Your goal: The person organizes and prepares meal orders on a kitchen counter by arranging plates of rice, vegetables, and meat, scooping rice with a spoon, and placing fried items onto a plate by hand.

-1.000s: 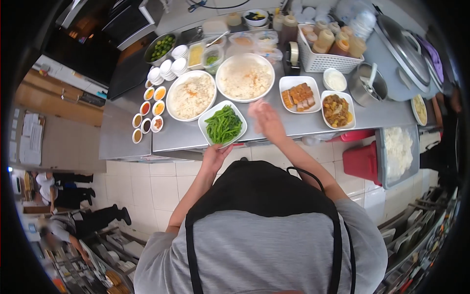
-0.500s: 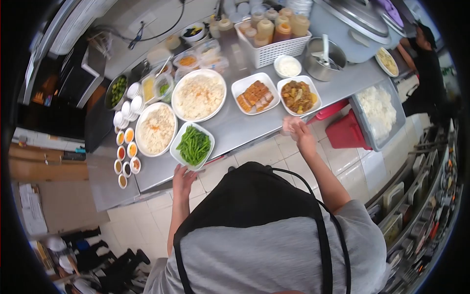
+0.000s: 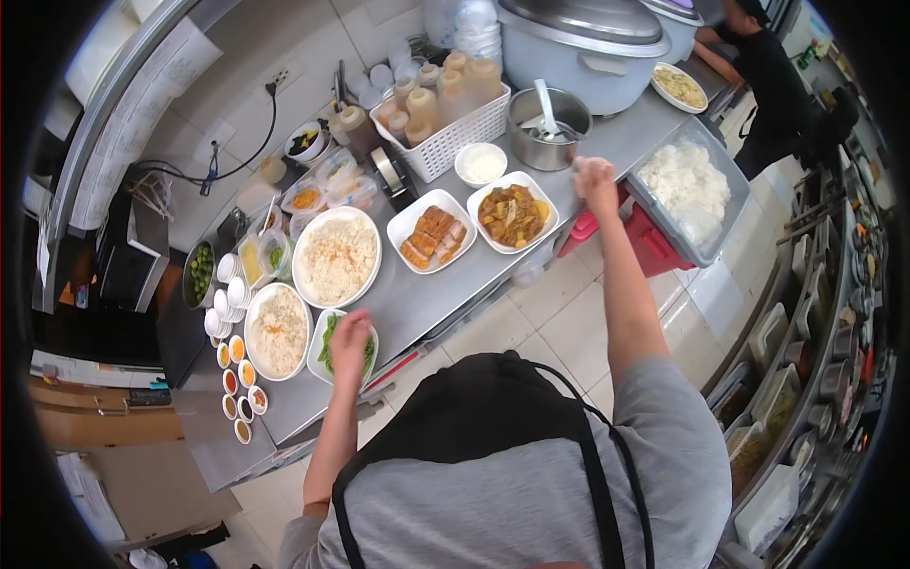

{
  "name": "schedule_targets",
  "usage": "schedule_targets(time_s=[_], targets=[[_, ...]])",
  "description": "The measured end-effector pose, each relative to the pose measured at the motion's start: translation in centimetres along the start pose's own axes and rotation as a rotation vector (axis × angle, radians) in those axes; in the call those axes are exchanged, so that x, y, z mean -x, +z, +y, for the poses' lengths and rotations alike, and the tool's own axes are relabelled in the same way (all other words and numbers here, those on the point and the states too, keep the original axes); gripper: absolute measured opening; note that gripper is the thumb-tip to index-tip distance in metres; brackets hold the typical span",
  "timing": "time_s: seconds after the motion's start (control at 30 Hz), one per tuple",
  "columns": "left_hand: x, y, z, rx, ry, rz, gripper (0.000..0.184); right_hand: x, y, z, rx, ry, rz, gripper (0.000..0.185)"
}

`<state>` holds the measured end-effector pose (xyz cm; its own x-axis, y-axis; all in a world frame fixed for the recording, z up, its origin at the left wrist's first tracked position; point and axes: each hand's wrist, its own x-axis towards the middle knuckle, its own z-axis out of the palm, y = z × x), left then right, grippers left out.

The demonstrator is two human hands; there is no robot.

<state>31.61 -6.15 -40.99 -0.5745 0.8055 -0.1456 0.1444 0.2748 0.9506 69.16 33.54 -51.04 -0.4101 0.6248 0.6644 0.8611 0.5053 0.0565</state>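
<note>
My left hand (image 3: 350,347) is over the square white dish of green vegetables (image 3: 327,344), its fingers curled and partly hidden; whether it holds anything does not show. Out to the right, my right hand (image 3: 595,184) is closed by the counter's edge, near the steel pot (image 3: 548,130); something pale and small shows at its fingertips. Between the hands stand a dish of sliced meat (image 3: 435,234) and a dish of brown stew (image 3: 513,213). Two round bowls of rice, one larger (image 3: 337,258) and one smaller (image 3: 278,331), sit left of these dishes.
A white basket of sauce bottles (image 3: 442,142) and a large lidded cooker (image 3: 580,57) line the back. Small sauce cups (image 3: 229,382) stand at the left. A grey tub of white rice (image 3: 687,194) is beyond the counter edge. Another person (image 3: 773,90) stands at the upper right.
The view has swung to the right. My right hand has moved away from the vegetable dish, past the stew, toward the steel pot. My left hand has risen from the dish's near edge to over it.
</note>
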Motion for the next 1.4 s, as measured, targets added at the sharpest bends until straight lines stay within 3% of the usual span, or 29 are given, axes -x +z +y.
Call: schedule_targets(time_s=[0.07, 0.17, 0.37, 0.4, 0.43, 0.47, 0.53, 0.57, 0.63, 0.7, 0.83, 0.87, 0.93, 0.97, 1.0, 1.07, 1.13, 1.27, 1.33, 1.4], targets=[[-0.8, 3.9, -0.3, -0.003, -0.063, -0.245, 0.026, 0.7, 1.9, -2.1, -0.044, 0.335, -0.173, 0.036], [-1.4, 9.2, 0.0, 0.089, -0.239, -0.557, 0.031, 1.3, 0.8, -3.6, -0.195, 0.168, -0.248, 0.038], [-4.3, 18.3, 0.1, 0.129, -0.248, -0.646, 0.045, 7.0, -4.9, -7.1, -0.298, 0.104, -0.213, 0.042], [-5.2, 19.8, 0.5, 0.129, -0.244, -0.656, 0.045, 7.5, -5.9, -7.4, -0.42, 0.236, -0.447, 0.04], [-6.1, 21.1, 0.9, 0.325, -0.354, -0.63, 0.045, 8.0, -6.9, -7.6, -0.543, 0.371, -0.68, 0.038], [-6.9, 22.2, 0.9, 0.521, -0.465, -0.597, 0.046, 8.7, -8.0, -7.7, -0.541, 0.377, -0.678, 0.038], [-8.5, 24.5, 0.0, 0.58, -0.437, -0.579, 0.045, 9.8, -10.0, -7.7, -1.048, 0.896, -0.859, 0.031], [-8.9, 25.3, 0.1, 0.644, -0.41, -0.553, 0.044, 11.3, -9.6, -7.5, -1.046, 0.892, -0.859, 0.031], [-9.4, 26.3, 0.3, 0.647, -0.415, -0.477, 0.042, 13.9, -8.7, -7.2, -1.945, 1.297, -0.311, 0.031], [-9.0, 26.0, 0.1, 0.654, -0.415, -0.379, 0.04, 14.8, -8.2, -6.8, -2.109, 1.329, -0.256, 0.031], [-6.5, 24.4, 0.9, 0.578, -0.496, -0.623, 0.035, 8.7, -12.2, -8.6, -2.439, 1.404, -0.036, 0.032], [-5.2, 24.0, 1.5, 0.586, -0.552, -0.718, 0.033, 8.3, -11.0, -9.2, -2.449, 1.399, -0.049, 0.032], [-3.1, 24.1, 2.9, 0.583, -0.55, -0.742, 0.034, 7.6, -8.7, -10.6, -2.876, 1.025, -0.036, 0.035], [-2.7, 24.0, 3.3, 0.579, -0.548, -0.777, 0.035, 7.7, -8.5, -11.2, -2.647, 0.906, -0.043, 0.036], [-3.2, 23.8, 3.5, 0.582, -0.537, -0.769, 0.035, 7.8, -8.5, -11.6, -2.653, 0.892, -0.052, 0.036], [-3.9, 23.2, 3.6, 0.526, -0.544, -0.766, 0.036, 7.5, -10.6, -12.7, -2.835, 1.303, -0.081, 0.036], [-4.0, 23.2, 3.4, 0.55, -0.537, -0.736, 0.036, 8.7, -10.3, -13.2, -2.809, 1.321, -0.111, 0.038], [-6.0, 24.6, 0.7, 0.695, -0.568, -0.665, 0.038, 11.7, -10.7, -12.9, -2.694, 1.465, -0.393, 0.043], [-7.0, 25.2, -0.3, 0.787, -0.549, -0.703, 0.039, 11.7, -12.1, -11.4, -2.65, 1.37, -0.436, 0.044], [-8.5, 26.1, -2.2, 0.849, -0.548, -0.612, 0.039, 12.2, -11.2, -9.6, -2.481, 1.359, -0.458, 0.046]])
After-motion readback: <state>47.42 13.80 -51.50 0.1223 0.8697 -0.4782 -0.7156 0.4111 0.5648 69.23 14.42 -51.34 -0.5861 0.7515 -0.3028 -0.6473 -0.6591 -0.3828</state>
